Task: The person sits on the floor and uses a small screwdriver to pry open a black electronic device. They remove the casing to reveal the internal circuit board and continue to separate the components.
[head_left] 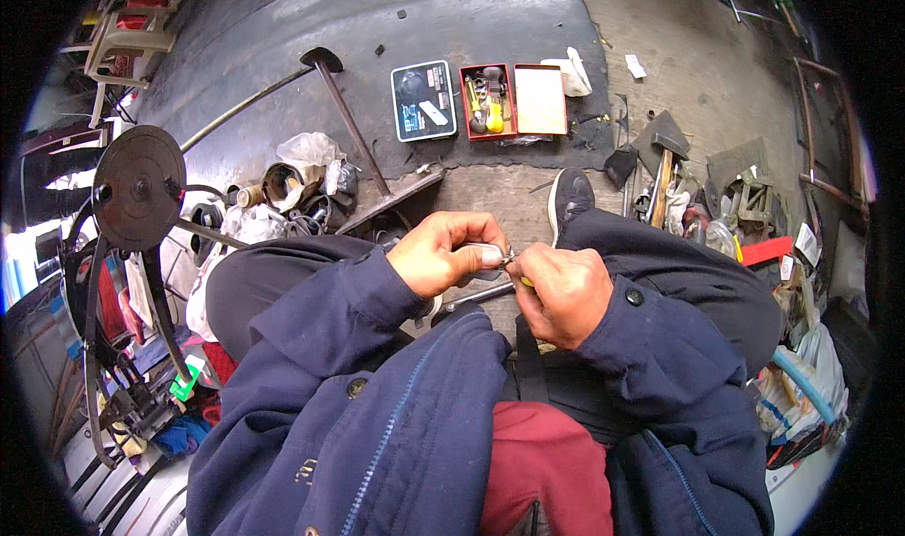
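Both hands meet over my lap at the middle of the view. My left hand (pixel 445 255) is closed, thumb and fingers pinching a small shiny metal piece (pixel 508 257) whose kind is too small to tell. My right hand (pixel 566 293) is curled against the other side of that piece, its fingertips touching or nearly touching it. A bit of yellow (pixel 526 281) shows between the right fingers, the rest hidden by them. Below the hands a metal rod (pixel 481 297) lies slanting between my legs.
Ahead, an open red box (pixel 512 102) of small tools has its lid (pixel 540 100) folded right. A dark flat case (pixel 423 102) lies beside it. At left stands a metal stand with a round disc (pixel 139 188). Bags and scrap (pixel 311 182) crowd both sides; a red bar (pixel 765 250) lies right.
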### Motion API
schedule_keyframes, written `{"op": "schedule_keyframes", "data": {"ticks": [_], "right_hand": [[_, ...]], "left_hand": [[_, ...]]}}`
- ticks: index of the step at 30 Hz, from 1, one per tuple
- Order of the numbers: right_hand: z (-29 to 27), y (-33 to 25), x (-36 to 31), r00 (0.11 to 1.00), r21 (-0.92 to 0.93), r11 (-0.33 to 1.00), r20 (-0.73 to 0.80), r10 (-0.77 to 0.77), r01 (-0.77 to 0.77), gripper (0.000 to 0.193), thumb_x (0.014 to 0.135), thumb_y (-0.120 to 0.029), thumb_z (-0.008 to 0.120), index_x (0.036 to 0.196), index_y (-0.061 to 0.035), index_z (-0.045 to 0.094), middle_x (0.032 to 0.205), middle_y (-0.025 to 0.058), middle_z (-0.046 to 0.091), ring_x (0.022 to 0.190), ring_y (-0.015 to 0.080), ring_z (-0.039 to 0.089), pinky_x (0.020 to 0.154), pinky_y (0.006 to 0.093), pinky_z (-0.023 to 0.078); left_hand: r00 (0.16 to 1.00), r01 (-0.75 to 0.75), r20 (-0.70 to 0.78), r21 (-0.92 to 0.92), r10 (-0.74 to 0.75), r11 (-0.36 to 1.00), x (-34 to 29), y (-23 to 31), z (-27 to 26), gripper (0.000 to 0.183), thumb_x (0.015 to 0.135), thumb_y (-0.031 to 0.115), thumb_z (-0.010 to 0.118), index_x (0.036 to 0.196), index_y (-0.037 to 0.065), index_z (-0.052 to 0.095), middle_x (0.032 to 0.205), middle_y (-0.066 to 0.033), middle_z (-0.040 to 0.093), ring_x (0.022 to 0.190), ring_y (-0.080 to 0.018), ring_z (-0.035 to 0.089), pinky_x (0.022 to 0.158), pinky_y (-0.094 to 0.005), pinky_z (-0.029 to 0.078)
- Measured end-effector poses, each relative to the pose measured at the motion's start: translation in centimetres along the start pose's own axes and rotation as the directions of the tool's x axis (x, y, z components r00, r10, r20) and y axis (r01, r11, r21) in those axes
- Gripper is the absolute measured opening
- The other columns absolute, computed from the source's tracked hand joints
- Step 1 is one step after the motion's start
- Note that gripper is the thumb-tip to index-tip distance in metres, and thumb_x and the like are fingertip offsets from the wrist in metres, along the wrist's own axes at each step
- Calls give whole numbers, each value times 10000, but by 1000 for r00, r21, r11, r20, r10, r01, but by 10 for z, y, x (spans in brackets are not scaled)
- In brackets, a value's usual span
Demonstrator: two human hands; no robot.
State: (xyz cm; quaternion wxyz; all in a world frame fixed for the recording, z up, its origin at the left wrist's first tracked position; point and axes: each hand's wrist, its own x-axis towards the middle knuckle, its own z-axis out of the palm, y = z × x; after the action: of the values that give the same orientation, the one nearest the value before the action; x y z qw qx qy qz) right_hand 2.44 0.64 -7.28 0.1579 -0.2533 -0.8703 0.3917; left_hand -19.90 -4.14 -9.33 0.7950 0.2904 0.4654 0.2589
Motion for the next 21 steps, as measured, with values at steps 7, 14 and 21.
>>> {"op": "schedule_keyframes", "data": {"ticks": [7,14,21], "right_hand": [[8,1,-1,996,79,994,-58,74,-69,144,802,-2,704,907,3,605,767,178,650,677,349,684,578,388,529],[15,3,-3,963,261,929,1,271,-261,128,815,-10,679,909,7,595,771,207,666,713,363,702,633,400,548],[3,5,3,993,7,993,-2,116,-116,151,788,1,682,913,-7,597,825,189,672,761,372,699,651,415,555]], "left_hand": [[1000,21,-13,30,-20,999,-1,1,-2,171,985,249,670,979,85,624,745,77,532,608,-23,407,547,-217,321],[997,-13,-69,151,24,988,0,-4,1,172,975,243,666,975,77,621,733,79,527,607,-25,409,546,-227,322],[998,44,-45,-18,-45,999,4,1,-4,166,986,244,664,993,83,627,764,58,561,571,-41,449,523,-218,338]]}}
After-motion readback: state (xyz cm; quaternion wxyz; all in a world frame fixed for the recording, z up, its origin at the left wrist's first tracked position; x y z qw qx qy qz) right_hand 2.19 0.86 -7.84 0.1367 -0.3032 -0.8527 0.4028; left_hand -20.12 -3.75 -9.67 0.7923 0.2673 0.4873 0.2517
